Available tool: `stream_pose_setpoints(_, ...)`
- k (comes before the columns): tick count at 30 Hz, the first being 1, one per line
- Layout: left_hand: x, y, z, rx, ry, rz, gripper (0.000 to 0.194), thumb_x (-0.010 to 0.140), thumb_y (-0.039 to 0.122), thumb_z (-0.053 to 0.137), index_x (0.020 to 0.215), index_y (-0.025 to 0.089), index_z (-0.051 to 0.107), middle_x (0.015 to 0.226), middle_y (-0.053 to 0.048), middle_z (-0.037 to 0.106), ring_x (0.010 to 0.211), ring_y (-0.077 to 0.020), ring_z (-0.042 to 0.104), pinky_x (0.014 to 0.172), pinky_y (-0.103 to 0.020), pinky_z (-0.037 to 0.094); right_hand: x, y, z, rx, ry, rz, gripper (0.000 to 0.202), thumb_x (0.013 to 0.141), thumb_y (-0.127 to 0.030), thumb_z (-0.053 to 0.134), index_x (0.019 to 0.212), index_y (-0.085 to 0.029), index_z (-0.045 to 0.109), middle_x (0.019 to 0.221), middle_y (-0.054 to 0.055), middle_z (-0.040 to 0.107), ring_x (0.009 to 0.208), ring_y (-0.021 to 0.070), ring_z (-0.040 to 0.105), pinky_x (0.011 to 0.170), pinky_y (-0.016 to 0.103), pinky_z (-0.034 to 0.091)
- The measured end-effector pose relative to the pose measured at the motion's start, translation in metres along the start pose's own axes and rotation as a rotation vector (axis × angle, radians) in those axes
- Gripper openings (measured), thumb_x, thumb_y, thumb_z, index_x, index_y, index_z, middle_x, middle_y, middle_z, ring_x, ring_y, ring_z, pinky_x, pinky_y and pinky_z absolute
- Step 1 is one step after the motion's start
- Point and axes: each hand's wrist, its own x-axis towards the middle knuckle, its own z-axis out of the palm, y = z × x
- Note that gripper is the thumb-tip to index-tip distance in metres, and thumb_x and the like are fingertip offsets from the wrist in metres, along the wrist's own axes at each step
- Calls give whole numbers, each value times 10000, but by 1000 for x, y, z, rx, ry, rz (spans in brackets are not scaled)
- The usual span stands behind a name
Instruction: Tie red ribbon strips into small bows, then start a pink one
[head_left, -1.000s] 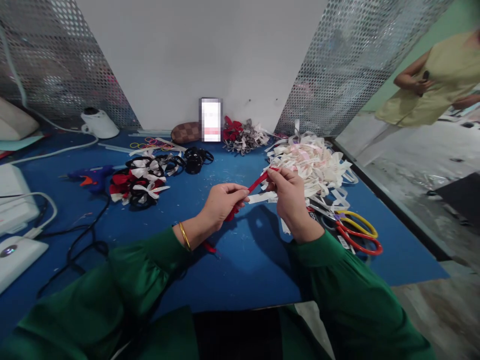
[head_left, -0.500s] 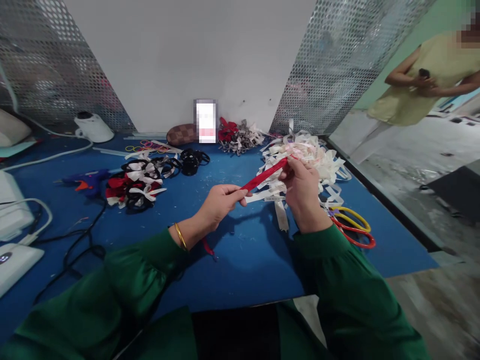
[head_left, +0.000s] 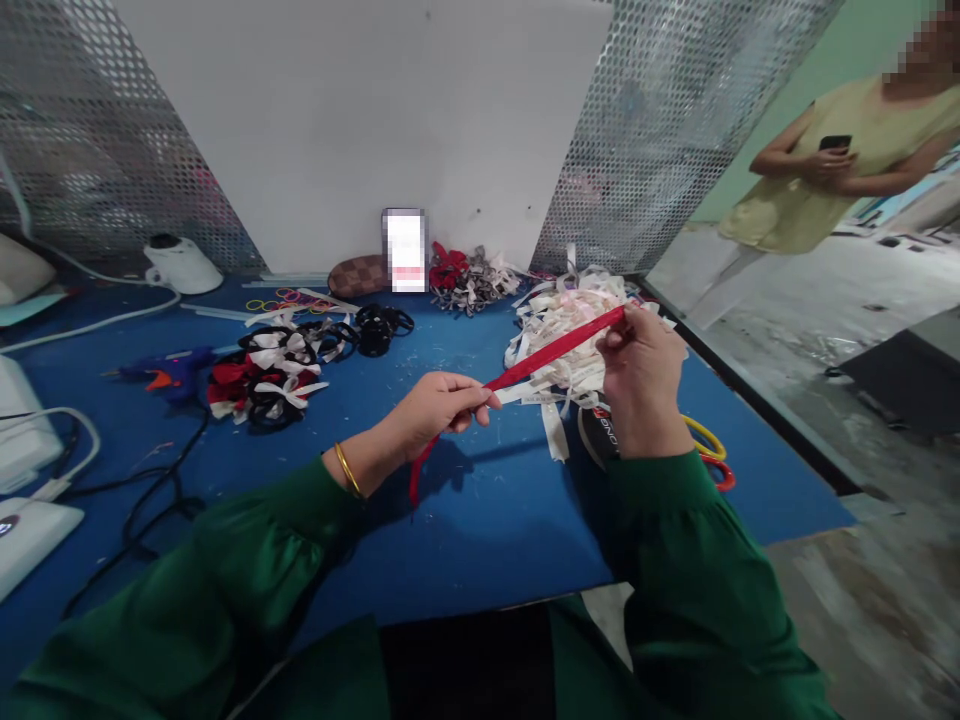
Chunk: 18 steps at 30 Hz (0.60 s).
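Note:
A red ribbon [head_left: 555,350] is stretched at a slant between my two hands. My left hand [head_left: 446,410] pinches it near the middle of the table, and its loose tail hangs below that hand. Higher and to the right, my right hand [head_left: 645,365] pinches the ribbon near its other end. Behind my right hand lies a heap of white ribbon strips [head_left: 574,320], one strip trailing toward my left hand. Scissors with yellow and red handles [head_left: 709,440] are partly hidden by my right wrist, beside a dark object with white lettering [head_left: 596,435].
On the left of the blue table [head_left: 495,540] are hair ties with bows [head_left: 266,375], a blue glue gun [head_left: 176,370] and cables. A lit phone [head_left: 406,250] leans on the back panel beside a checkered case [head_left: 356,275]. A person [head_left: 847,165] stands at the right holding a phone.
My right hand has moved right, lengthening the red ribbon stretch between my hands. My left hand has stayed nearly in place. The dark lettered object has come into sight.

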Motion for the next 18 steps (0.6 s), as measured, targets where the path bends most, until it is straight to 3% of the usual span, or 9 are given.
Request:
stream_pose_setpoints(3, 0, 4, -6, 36, -52, -11, 227, 802, 342, 663, 796, 134, 754, 667, -41, 649, 478, -61, 405, 458, -214, 268, 6, -9, -5, 54, 58, -11, 226, 785, -39, 553, 599, -158, 505, 515, -74, 461, 416, 40, 391, 402, 153, 345)
stream_pose_setpoints(9, 0, 8, -16, 43, -168, -67, 266, 812, 386, 667, 829, 144, 773, 658, -46, 631, 447, -45, 278, 435, -234, 144, 13, -24, -11, 96, 169, -12, 280, 824, -8, 502, 586, -155, 496, 497, -72, 454, 412, 38, 371, 408, 166, 330)
stream_pose_setpoints(18, -6, 10, -20, 61, -160, -68, 244, 773, 394, 683, 776, 168, 775, 630, -48, 607, 440, -57, 280, 435, -251, 151, 28, -37, -25, 153, 307, -13, 293, 812, -4, 479, 563, -158, 485, 459, -70, 438, 404, 31, 356, 407, 149, 292)
